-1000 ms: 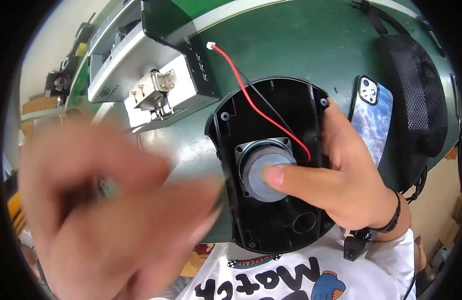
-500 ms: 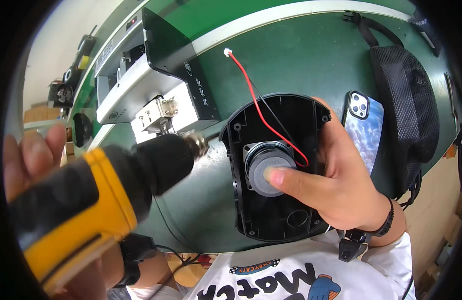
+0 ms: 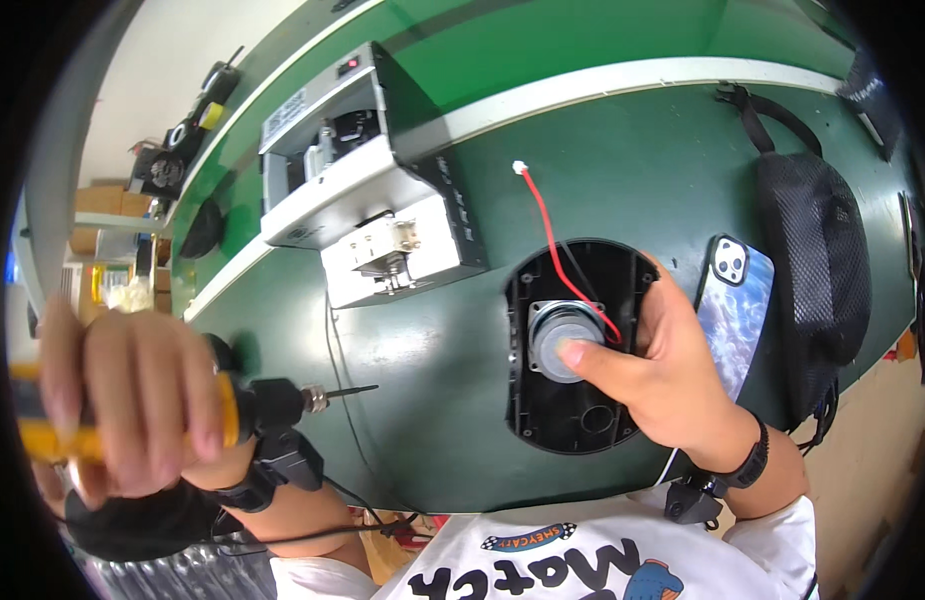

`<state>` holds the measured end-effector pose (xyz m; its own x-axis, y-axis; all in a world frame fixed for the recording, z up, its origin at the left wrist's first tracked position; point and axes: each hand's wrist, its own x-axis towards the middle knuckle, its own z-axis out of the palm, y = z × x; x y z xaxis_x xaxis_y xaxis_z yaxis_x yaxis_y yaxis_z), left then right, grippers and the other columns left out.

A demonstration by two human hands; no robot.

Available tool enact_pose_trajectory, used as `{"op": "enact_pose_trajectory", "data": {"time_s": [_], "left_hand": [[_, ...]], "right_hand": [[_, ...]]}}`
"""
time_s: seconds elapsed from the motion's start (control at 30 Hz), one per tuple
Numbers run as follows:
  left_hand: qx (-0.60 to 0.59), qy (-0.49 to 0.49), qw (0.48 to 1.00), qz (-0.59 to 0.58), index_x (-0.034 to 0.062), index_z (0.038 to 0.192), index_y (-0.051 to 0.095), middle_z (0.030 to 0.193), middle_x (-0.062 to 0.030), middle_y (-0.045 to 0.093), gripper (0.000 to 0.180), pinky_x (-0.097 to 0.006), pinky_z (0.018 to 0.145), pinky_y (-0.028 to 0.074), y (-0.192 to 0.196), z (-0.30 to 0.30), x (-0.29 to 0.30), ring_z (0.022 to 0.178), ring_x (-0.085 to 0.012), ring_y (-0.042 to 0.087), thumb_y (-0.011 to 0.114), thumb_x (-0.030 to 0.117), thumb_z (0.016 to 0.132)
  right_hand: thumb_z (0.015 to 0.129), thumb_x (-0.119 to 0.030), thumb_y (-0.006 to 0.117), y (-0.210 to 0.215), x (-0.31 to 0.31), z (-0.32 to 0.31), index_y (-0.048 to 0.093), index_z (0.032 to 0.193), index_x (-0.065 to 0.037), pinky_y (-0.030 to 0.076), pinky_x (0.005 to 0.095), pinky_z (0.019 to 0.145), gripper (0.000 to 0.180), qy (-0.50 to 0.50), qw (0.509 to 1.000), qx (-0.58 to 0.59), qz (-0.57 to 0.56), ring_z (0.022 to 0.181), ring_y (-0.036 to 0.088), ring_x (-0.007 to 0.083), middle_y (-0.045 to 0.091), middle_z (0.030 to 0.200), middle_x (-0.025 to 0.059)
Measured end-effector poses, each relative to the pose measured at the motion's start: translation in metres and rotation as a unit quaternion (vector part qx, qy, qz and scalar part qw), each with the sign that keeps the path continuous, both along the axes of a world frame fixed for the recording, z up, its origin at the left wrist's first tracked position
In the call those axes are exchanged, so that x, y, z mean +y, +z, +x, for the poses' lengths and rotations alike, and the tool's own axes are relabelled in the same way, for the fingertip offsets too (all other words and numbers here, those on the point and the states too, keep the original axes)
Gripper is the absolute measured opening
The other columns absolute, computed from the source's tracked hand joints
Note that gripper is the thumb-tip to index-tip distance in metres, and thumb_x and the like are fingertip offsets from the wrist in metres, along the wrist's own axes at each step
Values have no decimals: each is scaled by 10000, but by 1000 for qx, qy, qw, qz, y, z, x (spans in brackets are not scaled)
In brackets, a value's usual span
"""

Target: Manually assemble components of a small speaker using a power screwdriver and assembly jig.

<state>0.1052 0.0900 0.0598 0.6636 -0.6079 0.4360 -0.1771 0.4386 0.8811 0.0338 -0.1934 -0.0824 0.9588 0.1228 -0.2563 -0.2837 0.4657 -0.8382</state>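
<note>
At the left, my left hand (image 3: 147,395) is wrapped round the body of a yellow and black power drill (image 3: 267,405). The drill's thin bit (image 3: 350,391) points right, apart from the black housing. With my right hand (image 3: 672,375) I grip the right side of a rounded black plastic housing (image 3: 552,425), my thumb pressing on the grey back of a round speaker (image 3: 560,345) set inside it. A red wire (image 3: 544,215) and a black wire run from the speaker to a small white connector (image 3: 519,167) beyond the housing.
A silver and black screw-feeding machine (image 3: 402,240) stands behind, left of centre. To the right of my hand lie a phone in a blue marbled case (image 3: 737,300) and a black mesh bag (image 3: 817,260). A thin cable (image 3: 347,420) crosses the green table (image 3: 632,140).
The drill has swung down and left, away from the housing and the feeding machine, its bit now in plain sight. My right hand still holds the housing with its thumb on the speaker.
</note>
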Motion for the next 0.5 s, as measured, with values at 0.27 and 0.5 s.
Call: {"op": "enact_pose_trajectory", "data": {"time_s": [0.27,0.5], "left_hand": [[-28,302,951,51,92,962,481,674,19,461,645,-299,637,400,-3,26,-34,593,-110,457,432,728,866],[-21,230,972,34,49,1035,526,676,27,475,699,-288,655,427,17,8,-19,595,-103,478,468,725,865]], "right_hand": [[831,32,703,-13,1,7,504,1266,34,502,337,945,479,-26,999,-21,14,1036,635,176,645,1154,109],[818,59,701,-14,5,14,497,1270,40,508,343,944,496,-34,999,-2,42,1065,629,181,631,1186,116]]}}
